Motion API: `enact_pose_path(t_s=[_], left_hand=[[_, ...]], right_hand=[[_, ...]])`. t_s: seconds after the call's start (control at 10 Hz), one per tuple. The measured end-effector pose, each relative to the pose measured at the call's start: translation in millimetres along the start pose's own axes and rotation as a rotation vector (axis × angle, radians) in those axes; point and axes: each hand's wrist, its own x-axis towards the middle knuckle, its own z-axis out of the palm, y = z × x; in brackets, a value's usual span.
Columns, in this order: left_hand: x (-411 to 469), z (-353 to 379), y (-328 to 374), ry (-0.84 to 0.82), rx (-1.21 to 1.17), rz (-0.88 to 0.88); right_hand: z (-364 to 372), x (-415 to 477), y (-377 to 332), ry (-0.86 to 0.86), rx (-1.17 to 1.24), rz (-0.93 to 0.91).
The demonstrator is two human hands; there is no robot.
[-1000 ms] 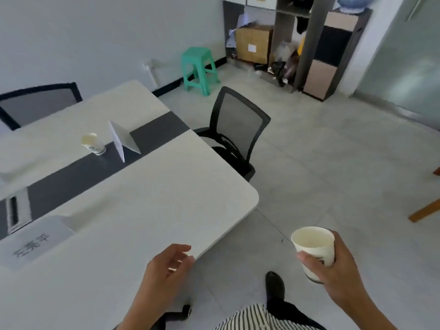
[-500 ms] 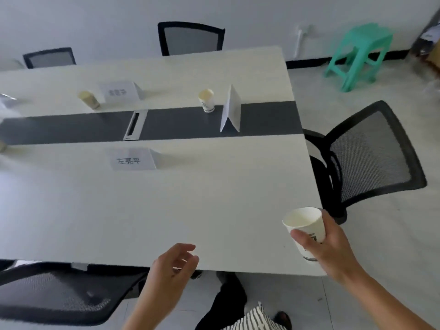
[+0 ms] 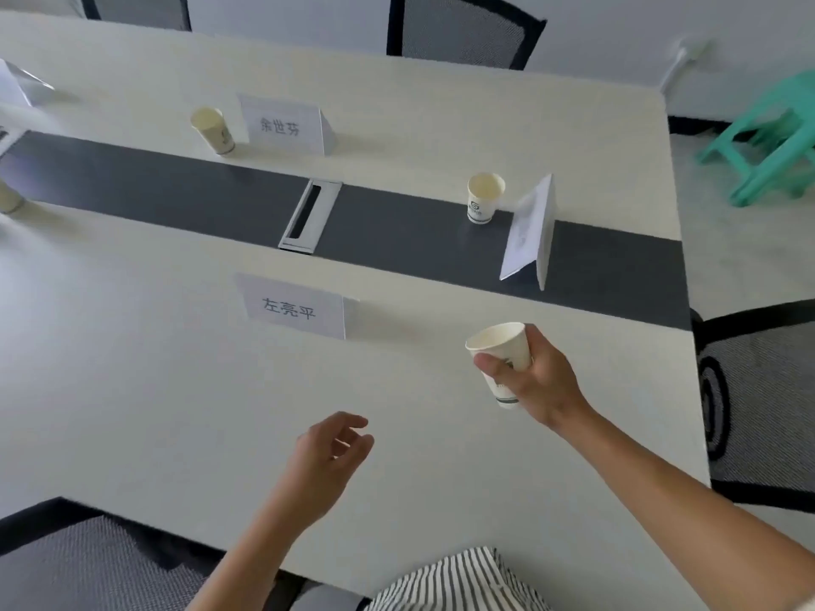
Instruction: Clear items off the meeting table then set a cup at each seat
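Paper cup [image 3: 502,361] clasped in my right hand [image 3: 536,381] now hangs over the table [image 3: 154,390], no longer beyond its edge, near the name card [image 3: 293,308]; left hand [image 3: 328,460] loose, empty. Placement comes next.

The right hand [image 3: 540,381] has carried the paper cup [image 3: 502,352] inward over the table [image 3: 176,390].

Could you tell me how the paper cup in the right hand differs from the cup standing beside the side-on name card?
The held cup is up in the air, gripped by the right hand; the standing cup rests on the table, untouched. The held cup tilts with its mouth toward the left; the standing cup is upright. Both are pale paper cups with a dark printed band, and both look empty.
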Motion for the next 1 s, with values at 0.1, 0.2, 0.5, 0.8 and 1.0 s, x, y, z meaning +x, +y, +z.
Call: enact_pose_path(t_s=[0.1,0.2,0.5,0.8,1.0], left_hand=[[20.4,-6.5,-14.8,-0.017,0.009,-0.054],[29.0,-5.6,-34.0,-0.066,0.044,-0.131],[11.3,-6.9,-83.4,-0.207,0.111,-0.368],[9.0,0.7,-97.4,-0.203,0.095,-0.463],[6.9,3.2,-93.8,-0.157,0.067,-0.450]], right_hand=[[23.8,54.3,-20.9,-0.022,-0.009,0.000],[48.4,104.6,-32.6,-0.021,-0.016,-0.026],[111.9,195.2,-14.4,0.049,-0.108,-0.047],[119.7,202.1,2.7,0.054,-0.159,-0.058],[99.8,185.9,3.2,0.029,-0.149,-0.053]])
